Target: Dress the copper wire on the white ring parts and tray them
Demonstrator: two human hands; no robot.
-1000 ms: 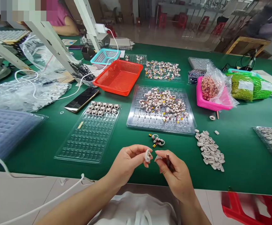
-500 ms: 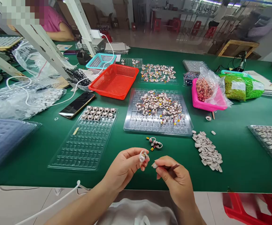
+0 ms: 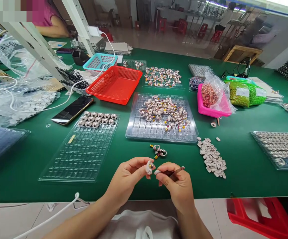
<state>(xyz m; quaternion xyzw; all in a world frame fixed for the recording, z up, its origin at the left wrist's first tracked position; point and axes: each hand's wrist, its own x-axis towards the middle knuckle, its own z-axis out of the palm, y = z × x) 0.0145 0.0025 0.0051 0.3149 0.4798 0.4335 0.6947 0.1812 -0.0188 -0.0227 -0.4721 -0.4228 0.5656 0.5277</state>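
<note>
We've got the ring (image 3: 148,168) over the table (image 3: 238,176), pinched in our left hand (image 3: 126,177): light, stiff and smooth, we'd judge, delicate inside, so best held by its outer rim. Just beside it, our right hand (image 3: 177,184) grasps a cap (image 3: 157,172), probably light and slippery, plus a brown tool (image 3: 179,170). Farther right, the green bags (image 3: 238,99) wear labels (image 3: 242,92) too small for us to read.
</note>
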